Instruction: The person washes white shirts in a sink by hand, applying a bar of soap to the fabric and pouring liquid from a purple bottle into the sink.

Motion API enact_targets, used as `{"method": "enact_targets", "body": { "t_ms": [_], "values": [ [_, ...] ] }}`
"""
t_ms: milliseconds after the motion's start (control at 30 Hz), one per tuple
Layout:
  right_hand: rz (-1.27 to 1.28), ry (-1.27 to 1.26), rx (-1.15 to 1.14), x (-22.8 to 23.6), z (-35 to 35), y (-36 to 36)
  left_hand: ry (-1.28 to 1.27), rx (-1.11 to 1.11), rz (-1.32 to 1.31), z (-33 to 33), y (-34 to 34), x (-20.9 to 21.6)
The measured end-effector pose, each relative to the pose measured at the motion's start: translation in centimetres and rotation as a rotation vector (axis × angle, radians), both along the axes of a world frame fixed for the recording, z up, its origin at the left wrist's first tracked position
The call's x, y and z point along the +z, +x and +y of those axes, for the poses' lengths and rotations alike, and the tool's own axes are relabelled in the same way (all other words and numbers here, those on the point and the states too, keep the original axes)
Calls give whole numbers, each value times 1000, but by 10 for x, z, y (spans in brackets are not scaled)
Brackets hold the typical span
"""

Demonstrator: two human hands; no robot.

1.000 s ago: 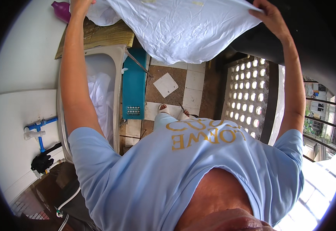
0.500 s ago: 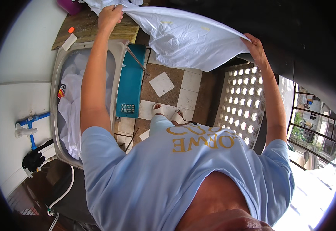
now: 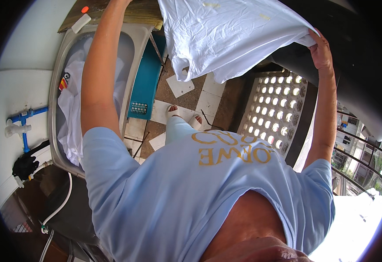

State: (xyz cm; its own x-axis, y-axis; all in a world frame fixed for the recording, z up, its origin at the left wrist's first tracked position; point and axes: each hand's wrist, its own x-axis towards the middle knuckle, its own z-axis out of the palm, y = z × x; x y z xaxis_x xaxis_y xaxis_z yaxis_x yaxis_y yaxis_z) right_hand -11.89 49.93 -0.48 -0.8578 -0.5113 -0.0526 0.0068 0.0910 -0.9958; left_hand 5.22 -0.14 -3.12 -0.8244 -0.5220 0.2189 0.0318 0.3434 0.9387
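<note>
- White garment (image 3: 230,39): thin, soft cloth stretched across the top of the view in front of the person, above the floor, its surface crossed by fine creases; two small gold marks sit near the upper edge, and the lower hem hangs in uneven folds with a rounded opening at its left corner.
- Right hand (image 3: 321,50): closed on the garment's right edge, the cloth bunched and pulled to a point at the fingers.
- Left hand (image 3: 123,1): raised near the garment's left side and mostly cut off by the upper edge, so I cannot tell whether it grips cloth.
- Sink (image 3: 139,32): deep and rectangular with rounded corners and a smooth grey rim, under the left forearm; rumpled white laundry (image 3: 71,109) lies inside, one piece bearing a red, yellow and black print.
- Wooden surface (image 3: 145,15): grained and brown, beyond the sink; a round orange cap (image 3: 85,9) and a pale oblong block (image 3: 81,23) are near its left end.
- Teal plastic panel (image 3: 149,72): flat, beside the sink, with a perforated grid at its near end.
- Floor tiles (image 3: 211,85): glossy white squares among rough brown ones.
- Lattice wall (image 3: 274,107): rows of rounded holes letting light through.
- Pipe (image 3: 26,115): blue plastic, branching, fixed to the smooth pale wall.
</note>
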Motion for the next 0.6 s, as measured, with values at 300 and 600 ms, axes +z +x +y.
{"method": "enact_targets", "body": {
  "t_ms": [300,600],
  "values": [
    [66,173,83,27,14,14,-95,-55,123,7,51,18],
    [-7,-157,277,-74,63,141,57,55,32,139,233,-42]
  ]
}}
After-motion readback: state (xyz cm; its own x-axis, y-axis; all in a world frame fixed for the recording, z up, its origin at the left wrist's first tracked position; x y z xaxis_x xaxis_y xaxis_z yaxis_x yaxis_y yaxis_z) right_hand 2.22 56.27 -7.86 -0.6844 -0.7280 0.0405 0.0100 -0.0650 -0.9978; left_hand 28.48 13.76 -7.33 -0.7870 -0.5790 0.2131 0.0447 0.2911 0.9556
